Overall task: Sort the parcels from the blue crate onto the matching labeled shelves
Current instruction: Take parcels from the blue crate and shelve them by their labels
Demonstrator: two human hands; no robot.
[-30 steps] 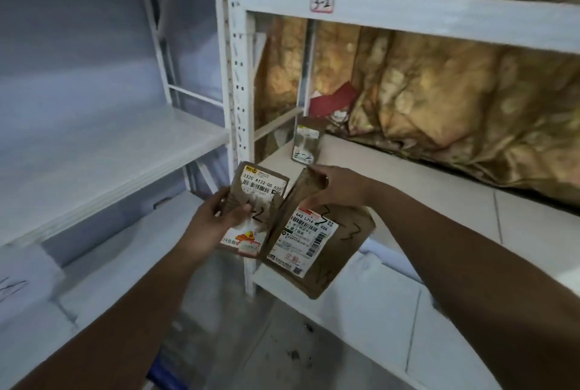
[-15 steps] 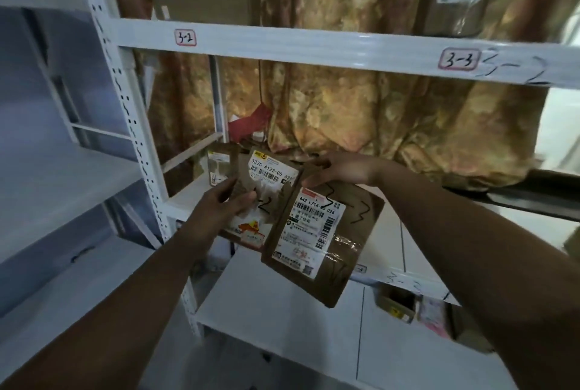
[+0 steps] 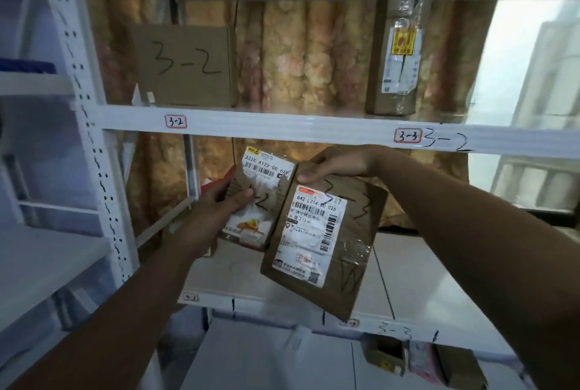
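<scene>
Brown paper wraps both parcels, held up in front of the white shelf beam (image 3: 282,125). The left hand (image 3: 216,213) grips the smaller parcel (image 3: 260,188), whose label reads "332C A122-00" with a marker "2" below it. The right hand (image 3: 335,163) pinches the top edge of the larger parcel (image 3: 326,242) in its fingers (image 3: 317,161). That parcel is labelled "642 L714-00 026" and marked "3-3". The beam tags read "3-2" (image 3: 175,121) and "3-3" (image 3: 407,136). On the shelf above, a cardboard box (image 3: 185,66) bears "3-2".

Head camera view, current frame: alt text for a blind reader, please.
A person's left hand holds a small brown paper parcel marked 2 and the right hand a larger brown parcel marked 3-3, before white metal shelves labelled 3-2 and 3-3.
</scene>
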